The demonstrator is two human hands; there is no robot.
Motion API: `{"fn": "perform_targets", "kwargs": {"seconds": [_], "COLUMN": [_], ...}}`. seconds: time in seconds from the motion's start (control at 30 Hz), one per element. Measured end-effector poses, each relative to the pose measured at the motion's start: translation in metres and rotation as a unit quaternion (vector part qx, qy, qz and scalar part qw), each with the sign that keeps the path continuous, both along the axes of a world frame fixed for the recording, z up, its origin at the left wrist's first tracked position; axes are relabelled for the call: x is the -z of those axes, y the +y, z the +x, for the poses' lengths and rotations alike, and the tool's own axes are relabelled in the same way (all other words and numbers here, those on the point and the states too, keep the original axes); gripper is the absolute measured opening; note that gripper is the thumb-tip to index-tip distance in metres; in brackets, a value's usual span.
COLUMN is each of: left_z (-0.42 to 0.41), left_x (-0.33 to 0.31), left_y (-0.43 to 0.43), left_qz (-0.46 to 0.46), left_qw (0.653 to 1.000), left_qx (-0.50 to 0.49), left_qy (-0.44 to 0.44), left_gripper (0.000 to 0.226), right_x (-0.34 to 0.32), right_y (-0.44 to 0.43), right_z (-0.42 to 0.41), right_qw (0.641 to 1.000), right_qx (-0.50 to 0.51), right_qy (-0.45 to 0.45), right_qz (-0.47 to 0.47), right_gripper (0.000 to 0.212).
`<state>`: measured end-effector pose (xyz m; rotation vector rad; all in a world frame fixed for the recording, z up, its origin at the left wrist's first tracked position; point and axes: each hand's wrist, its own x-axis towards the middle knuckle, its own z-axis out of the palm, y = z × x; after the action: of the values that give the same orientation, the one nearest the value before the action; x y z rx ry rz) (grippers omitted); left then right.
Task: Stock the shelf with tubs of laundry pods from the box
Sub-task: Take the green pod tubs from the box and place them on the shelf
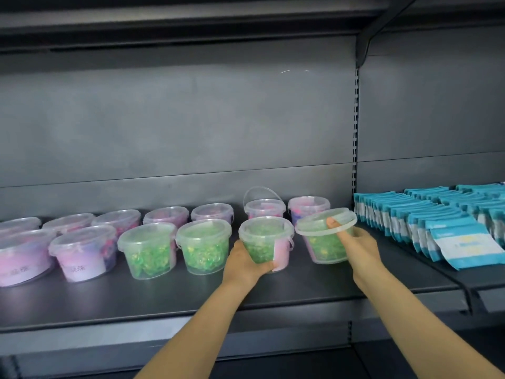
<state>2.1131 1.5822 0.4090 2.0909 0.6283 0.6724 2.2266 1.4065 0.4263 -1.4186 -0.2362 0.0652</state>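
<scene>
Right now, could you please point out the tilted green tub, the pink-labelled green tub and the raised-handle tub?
tilted green tub (pixel 323 250): head view, on its side wall.
pink-labelled green tub (pixel 263 228): head view, on its lid.
raised-handle tub (pixel 264 207): head view, on its lid.

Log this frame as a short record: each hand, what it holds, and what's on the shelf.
Left hand: grips left green tub low on its side
Right hand: grips right green tub, tilted, thumb on lid
Shelf: two free green tubs in front; pink tubs behind and left
Right bay: blue packets in rows
</scene>
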Motion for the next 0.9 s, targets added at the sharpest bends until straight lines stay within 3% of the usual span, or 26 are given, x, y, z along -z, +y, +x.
{"fn": "perform_targets", "kwargs": {"seconds": [0.2, 0.43, 0.5, 0.6, 0.7, 0.8, 0.9], "left_z": [0.005, 0.001, -0.003, -0.016, -0.036, -0.062, -0.096], "left_x": [-0.002, -0.002, -0.003, -0.005, -0.008, -0.017, -0.031], "left_y": [0.002, 0.003, 0.004, 0.006, 0.007, 0.007, 0.009], "left_qz": [0.028, 0.068, 0.098, 0.160, 0.234, 0.312, 0.409], "left_qw": [0.997, 0.993, 0.989, 0.978, 0.960, 0.933, 0.886], "left_qx": [-0.042, -0.041, -0.042, -0.034, -0.013, 0.012, 0.024], "left_qy": [0.050, 0.084, 0.100, 0.130, 0.153, 0.178, 0.218], "left_gripper": [0.066, 0.064, 0.054, 0.042, 0.037, 0.036, 0.036], "right_x": [0.006, -0.008, -0.012, -0.019, -0.023, -0.026, -0.036], "right_y": [0.011, -0.006, -0.014, -0.026, -0.033, -0.033, -0.029], "right_z": [0.007, 0.013, 0.010, -0.005, -0.020, -0.035, -0.062], "right_qw": [0.980, 0.934, 0.899, 0.813, 0.735, 0.687, 0.656], "right_qx": [-0.003, -0.034, -0.039, -0.084, -0.096, -0.089, -0.086], "right_qy": [-0.057, -0.133, -0.164, -0.202, -0.250, -0.301, -0.325], "right_qz": [-0.191, -0.330, -0.404, -0.539, -0.623, -0.656, -0.675], "right_gripper": [0.061, 0.051, 0.042, 0.031, 0.050, 0.054, 0.051]}}
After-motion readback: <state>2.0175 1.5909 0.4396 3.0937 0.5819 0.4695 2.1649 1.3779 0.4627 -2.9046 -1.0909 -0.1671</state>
